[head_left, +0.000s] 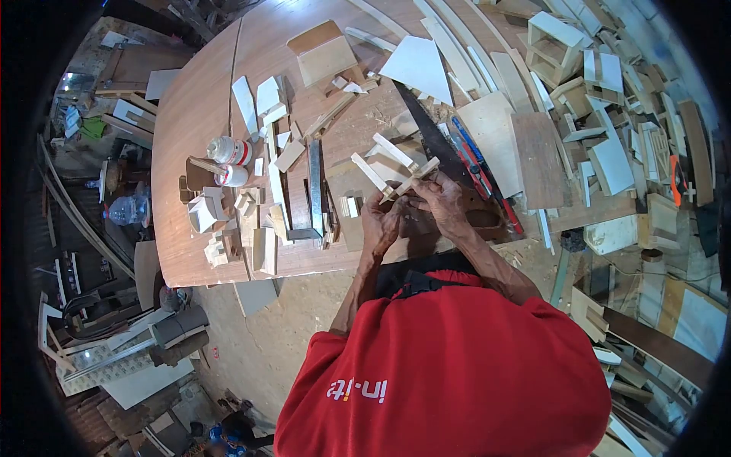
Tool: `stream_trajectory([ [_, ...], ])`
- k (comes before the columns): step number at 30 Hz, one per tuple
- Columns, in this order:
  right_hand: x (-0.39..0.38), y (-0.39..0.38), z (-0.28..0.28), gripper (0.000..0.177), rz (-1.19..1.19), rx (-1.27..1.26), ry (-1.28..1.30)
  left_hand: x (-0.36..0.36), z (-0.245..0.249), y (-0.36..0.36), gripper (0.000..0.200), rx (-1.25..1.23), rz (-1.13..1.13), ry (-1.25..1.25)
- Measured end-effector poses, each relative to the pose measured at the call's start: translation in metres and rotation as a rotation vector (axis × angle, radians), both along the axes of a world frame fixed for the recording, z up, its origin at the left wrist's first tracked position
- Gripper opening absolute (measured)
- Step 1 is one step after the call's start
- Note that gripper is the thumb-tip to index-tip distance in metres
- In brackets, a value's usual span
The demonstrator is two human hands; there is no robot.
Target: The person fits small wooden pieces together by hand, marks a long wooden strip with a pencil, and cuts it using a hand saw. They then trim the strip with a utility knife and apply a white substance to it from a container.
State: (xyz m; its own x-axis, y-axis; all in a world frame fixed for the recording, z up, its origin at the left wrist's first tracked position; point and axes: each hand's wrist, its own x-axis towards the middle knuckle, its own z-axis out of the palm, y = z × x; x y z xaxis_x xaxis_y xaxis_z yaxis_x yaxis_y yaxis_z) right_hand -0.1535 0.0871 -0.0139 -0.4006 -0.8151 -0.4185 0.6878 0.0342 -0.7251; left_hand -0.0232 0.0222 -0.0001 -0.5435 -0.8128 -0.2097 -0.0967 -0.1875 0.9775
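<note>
Both my hands grip a small wooden frame (415, 179), near the front edge of the table. Two pale wooden prongs stick out from its crossbar, away from me. My left hand (382, 226) closes on the crossbar's left end. The fingers of my right hand (442, 199) pinch the bar farther right. Under and beyond the frame lies a thin brown board (346, 180). A small pale wooden block (351, 206) rests on it, left of my left hand. Right of my right hand are a red cutter-like tool (480, 181) and a blue pen-like tool (466, 137).
A metal square (315, 183) lies left of the hands among wood offcuts. Farther left stand a glue-smeared jar (228, 150) and a white tub (231, 177). Boards and long strips cover the table's far right. Piled wooden pieces (601, 145) fill the right side.
</note>
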Motion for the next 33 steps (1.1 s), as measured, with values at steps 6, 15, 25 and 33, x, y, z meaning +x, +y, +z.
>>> stream_trajectory([
  [6, -0.001, 0.001, 0.003, 0.028, -0.006, 0.017, 0.084, -0.001, 0.001, 0.001, 0.030, 0.008, 0.011, 0.074],
  [15, 0.000, 0.000, 0.003, 0.027, -0.028, -0.024, 0.046, 0.001, -0.011, -0.002, 0.028, -0.013, 0.003, 0.137],
  [25, 0.000, 0.000, 0.004, 0.024, -0.019, 0.002, 0.059, 0.003, -0.013, -0.003, 0.028, 0.006, 0.031, 0.114],
  [33, -0.001, 0.000, 0.019, 0.021, -0.041, -0.017, 0.017, 0.002, -0.011, -0.002, 0.033, 0.003, 0.032, 0.105],
])
